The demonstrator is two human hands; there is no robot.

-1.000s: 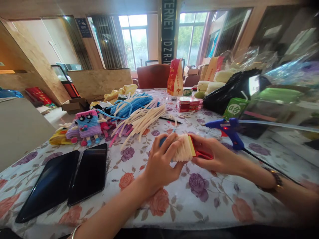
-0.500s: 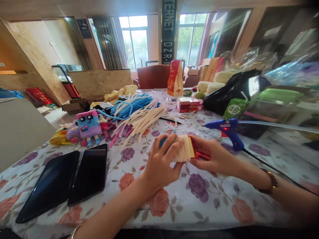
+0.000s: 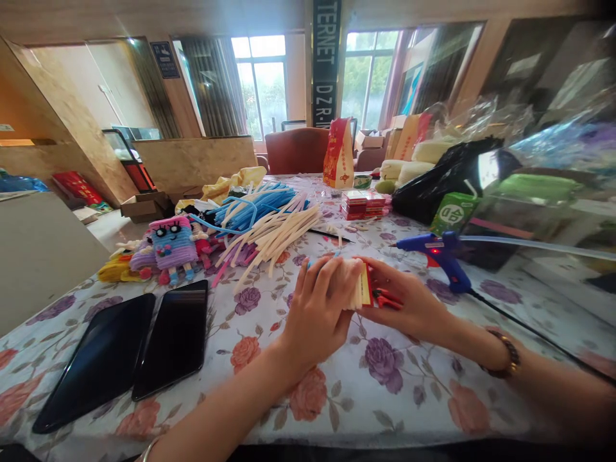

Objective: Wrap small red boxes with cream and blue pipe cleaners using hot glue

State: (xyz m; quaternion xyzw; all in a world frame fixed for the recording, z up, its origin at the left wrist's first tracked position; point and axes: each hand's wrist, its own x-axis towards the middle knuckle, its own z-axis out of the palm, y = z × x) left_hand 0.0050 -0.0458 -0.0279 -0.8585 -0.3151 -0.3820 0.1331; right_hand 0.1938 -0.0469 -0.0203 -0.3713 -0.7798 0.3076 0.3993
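Observation:
Both my hands hold one small flat card wound with cream fuzzy wire (image 3: 357, 289) just above the flowered tablecloth (image 3: 385, 398). My left hand (image 3: 320, 311) wraps its fingers over the cream winding and hides most of it. My right hand (image 3: 402, 298) pinches the card's red and yellow end, with a red piece showing between its fingers. A little blue shows at the card's far end, behind my left fingers.
A blue glue gun (image 3: 440, 253) with its cord lies right of my hands. Cream and blue fuzzy wires (image 3: 269, 221) are piled behind, beside a knitted purple doll (image 3: 171, 247). Two dark phones (image 3: 139, 343) lie at the left. Red boxes (image 3: 363, 202), bags and cartons crowd the far side.
My left fingers have slid farther over the cream winding, covering more of it. Both hands and the card have shifted slightly up and away from me.

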